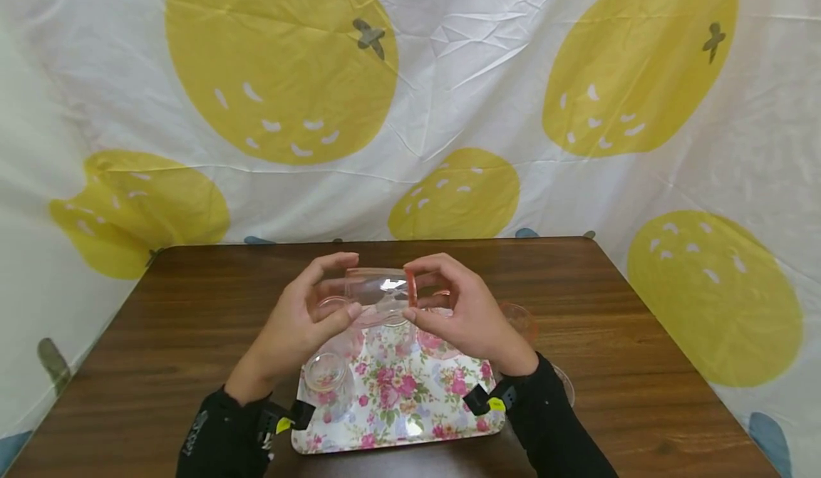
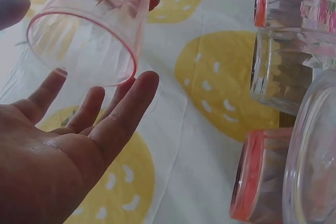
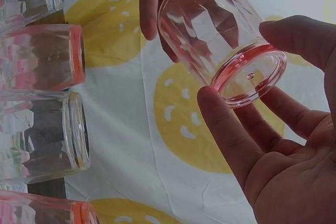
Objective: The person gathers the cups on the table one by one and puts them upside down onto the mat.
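The fingers of your right hand (image 1: 465,307) pinch the pink base of a clear faceted cup (image 1: 381,296). Your left hand (image 1: 301,318) has its fingers spread loosely around the cup's rim; you cannot tell from the views how firmly they touch it. The cup lies sideways in the air, rim to your left, above a white floral tray (image 1: 398,392). On the tray, a clear cup (image 1: 326,372) stands near the left edge. A pink-tinted cup (image 1: 518,321), partly hidden, stands right of the tray on the brown wooden table (image 1: 641,364). Behind hangs white cloth (image 1: 474,72) printed with yellow fruit.
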Available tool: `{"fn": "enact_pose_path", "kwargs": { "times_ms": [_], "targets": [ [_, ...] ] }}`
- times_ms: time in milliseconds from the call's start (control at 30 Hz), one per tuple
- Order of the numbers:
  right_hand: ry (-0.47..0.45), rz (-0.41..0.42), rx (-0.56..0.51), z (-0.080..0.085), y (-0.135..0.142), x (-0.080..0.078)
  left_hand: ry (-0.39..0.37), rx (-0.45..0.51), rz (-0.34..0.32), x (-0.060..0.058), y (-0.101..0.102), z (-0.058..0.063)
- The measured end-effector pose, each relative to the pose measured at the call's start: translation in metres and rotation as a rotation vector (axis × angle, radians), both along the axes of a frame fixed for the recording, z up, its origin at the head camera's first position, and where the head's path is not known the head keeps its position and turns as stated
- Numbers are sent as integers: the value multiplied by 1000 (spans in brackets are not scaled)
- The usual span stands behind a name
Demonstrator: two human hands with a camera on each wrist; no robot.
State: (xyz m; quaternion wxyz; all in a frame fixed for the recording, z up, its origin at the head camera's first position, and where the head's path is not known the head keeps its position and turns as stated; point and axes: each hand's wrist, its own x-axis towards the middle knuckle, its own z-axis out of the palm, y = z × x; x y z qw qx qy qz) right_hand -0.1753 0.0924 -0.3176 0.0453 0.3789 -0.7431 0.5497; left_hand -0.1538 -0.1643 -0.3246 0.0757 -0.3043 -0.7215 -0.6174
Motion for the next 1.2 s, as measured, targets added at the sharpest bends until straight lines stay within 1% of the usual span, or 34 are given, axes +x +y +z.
{"fn": "enact_pose_path", "kwargs": {
  "times_ms": [100,167,233,400,467,600,700,767,933,1033,1200],
  "targets": [
    [6,1,2,1,3,0,-22,-2,45,0,-3,1],
    [26,7,3,3,5,0,-41,1,76,1,-5,2],
    [29,6,4,9,4,4,-48,-1,101,2,-7,3],
    [35,11,22,20,4,12,-50,-16,135,3,-10,5],
    [55,11,42,16,6,9,-49,-25,146,2,-11,4],
    [93,7,89,11,9,3,-31,-83,208,1,-13,3],
    [102,12,136,10,11,3,-5,-151,273,0,-13,3],
    [107,14,182,9,12,4,11,-185,304,1,-12,3],
    [141,24,288,9,11,7,46,-230,331,1,-10,3],
    [154,36,314,8,10,8,60,-242,336,2,-9,2],
    [138,51,360,8,7,11,67,-253,343,1,-9,0]
  ]
}}
